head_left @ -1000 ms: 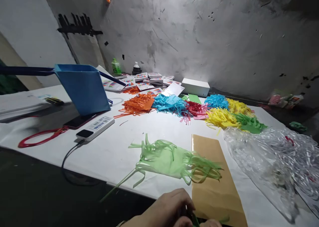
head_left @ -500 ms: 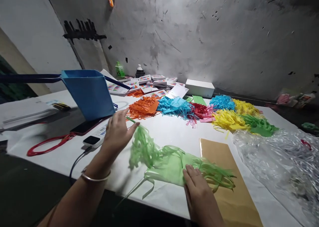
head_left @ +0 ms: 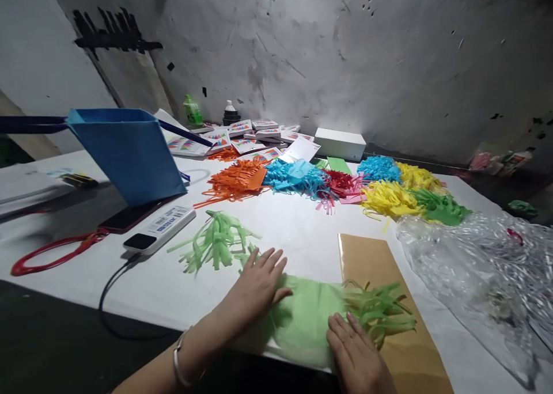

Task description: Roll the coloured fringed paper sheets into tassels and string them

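A green tissue-paper tassel sheet (head_left: 309, 305) lies at the table's front edge, its middle uncut and its right fringe resting on the brown sheet. My left hand (head_left: 261, 284), wearing a silver bangle, is spread over the sheet's left side with fingers apart. My right hand (head_left: 356, 348) lies along its right part, fingers stretched flat and partly cut off by the lower frame edge. A bunch of green fringe strips (head_left: 218, 241) fans out on the table to the left of my left hand.
Orange tassels (head_left: 235, 181), blue tassels (head_left: 298, 178) and yellow tassels (head_left: 391, 198) line the back. A blue box-shaped holder (head_left: 129, 158), white device (head_left: 162, 230) with cable and red cord (head_left: 56, 253) stand left. The brown sheet (head_left: 363, 256) and clear plastic bag (head_left: 453, 273) lie right.
My left hand has let go of the raised green strips and moved right and down onto the sheet. The left fringe now lies on the table. My right hand stays by the sheet.
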Motion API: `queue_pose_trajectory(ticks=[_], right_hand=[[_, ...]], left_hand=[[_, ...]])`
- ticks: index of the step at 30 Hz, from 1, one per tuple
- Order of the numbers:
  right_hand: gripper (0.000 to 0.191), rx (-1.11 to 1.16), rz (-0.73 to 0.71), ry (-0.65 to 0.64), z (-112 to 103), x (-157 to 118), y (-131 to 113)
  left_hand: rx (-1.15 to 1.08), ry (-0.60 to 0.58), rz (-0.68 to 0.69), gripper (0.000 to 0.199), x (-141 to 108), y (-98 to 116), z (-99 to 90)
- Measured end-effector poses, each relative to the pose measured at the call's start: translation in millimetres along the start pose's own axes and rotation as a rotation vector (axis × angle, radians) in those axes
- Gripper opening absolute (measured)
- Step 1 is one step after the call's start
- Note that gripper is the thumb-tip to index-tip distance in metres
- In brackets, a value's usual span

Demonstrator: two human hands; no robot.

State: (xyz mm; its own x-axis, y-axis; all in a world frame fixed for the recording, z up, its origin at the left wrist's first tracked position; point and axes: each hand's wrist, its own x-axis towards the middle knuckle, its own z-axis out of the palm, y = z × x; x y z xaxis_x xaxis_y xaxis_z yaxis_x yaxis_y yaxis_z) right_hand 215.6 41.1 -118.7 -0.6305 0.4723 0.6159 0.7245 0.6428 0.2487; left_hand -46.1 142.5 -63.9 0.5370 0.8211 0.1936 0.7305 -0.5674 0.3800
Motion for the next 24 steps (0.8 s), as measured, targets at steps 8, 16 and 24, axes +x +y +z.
queue_pose_trajectory(ticks=[8, 16, 24], right_hand=[[0.026, 0.322, 0.368, 0.051, -5, 4, -11], [0.019, 0.292, 0.698, -0.112, 9, 42, 1], [0.018, 0.218, 0.76, -0.283, 22, 54, 9]], left_hand=[[-0.172, -0.012, 0.256, 0.026, -39, 26, 28.0], [0.095, -0.174, -0.165, 0.018, -7, 37, 8.1], [0.216, -0.222, -0.244, 0.017, 2, 42, 6.2]])
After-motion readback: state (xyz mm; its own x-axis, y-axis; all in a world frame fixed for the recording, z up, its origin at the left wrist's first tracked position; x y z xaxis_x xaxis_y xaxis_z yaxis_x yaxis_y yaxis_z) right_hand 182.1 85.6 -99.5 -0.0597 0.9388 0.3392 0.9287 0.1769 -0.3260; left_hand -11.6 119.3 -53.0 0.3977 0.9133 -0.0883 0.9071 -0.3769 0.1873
